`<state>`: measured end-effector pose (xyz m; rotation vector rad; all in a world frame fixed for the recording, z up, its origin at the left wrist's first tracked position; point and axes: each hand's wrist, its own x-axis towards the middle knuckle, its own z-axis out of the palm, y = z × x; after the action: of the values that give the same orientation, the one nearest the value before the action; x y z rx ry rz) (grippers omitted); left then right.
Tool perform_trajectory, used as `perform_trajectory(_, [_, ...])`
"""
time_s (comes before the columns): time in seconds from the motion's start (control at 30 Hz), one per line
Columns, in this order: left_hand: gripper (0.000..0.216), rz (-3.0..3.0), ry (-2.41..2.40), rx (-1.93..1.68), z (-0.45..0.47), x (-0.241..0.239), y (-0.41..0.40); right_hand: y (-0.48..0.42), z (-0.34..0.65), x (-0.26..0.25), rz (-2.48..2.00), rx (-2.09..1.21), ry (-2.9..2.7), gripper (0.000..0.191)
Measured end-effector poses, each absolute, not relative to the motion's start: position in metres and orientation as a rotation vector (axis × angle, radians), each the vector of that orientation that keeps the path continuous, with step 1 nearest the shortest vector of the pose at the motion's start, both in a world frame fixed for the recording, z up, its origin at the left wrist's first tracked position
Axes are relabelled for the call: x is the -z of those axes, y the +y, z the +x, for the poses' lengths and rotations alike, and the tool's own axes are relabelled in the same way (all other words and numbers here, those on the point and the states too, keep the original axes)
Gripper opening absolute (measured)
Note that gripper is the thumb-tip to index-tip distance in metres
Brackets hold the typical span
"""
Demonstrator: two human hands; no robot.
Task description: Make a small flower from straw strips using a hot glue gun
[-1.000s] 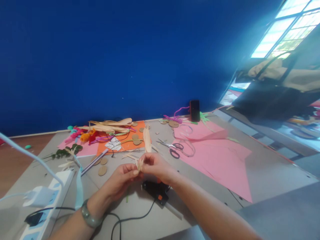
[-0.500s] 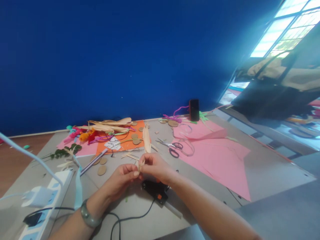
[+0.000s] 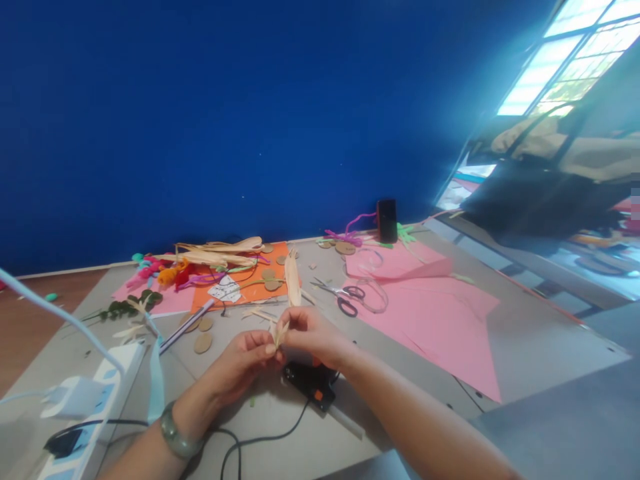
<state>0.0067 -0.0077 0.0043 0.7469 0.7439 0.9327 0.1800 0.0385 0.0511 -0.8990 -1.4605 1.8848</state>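
— What's the setting?
— A deep blue wall [image 3: 200,133] behind a grey table [image 3: 540,340] strewn with craft bits: a pink sheet [image 3: 440,320] to the right, an orange sheet [image 3: 253,288] further back, scissors [image 3: 345,297] between them.

— And the piece being worked on, which way does it run?
— It's a small pale husk strip [image 3: 280,331]. Its long axis stands nearly upright, the top leaning slightly right and away toward the wall.

— How are the hands set?
— Both are almost closed. The left hand [image 3: 240,365] pinches the strip's lower end between thumb and fingertips. The right hand [image 3: 311,335] curls in from the other side, its fingertips meeting the strip near the top. I can't tell how firmly either grips.

— So where does the strip sit relative to them?
— Right between the two, at the point where the fingertips meet, raised above the table.

— Anything underneath?
— A black glue gun [image 3: 311,383] with an orange trigger lies just below the hands, its cord trailing toward the near edge. A white power strip [image 3: 107,373] sits well off to the left.
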Motion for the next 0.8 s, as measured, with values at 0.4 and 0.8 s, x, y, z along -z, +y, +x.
perform_trajectory(0.4, [0.018, 0.737, 0.753, -0.983, 0.009, -0.01, -0.006, 0.04, 0.187, -0.062, -0.815, -1.014, -1.867, 0.016])
perform_trajectory(0.8, [0.019, 0.802, 0.791, -1.015, 0.008, -0.006, -0.005, 0.044, 0.186, -0.058, -0.737, -0.994, -2.002, 0.003])
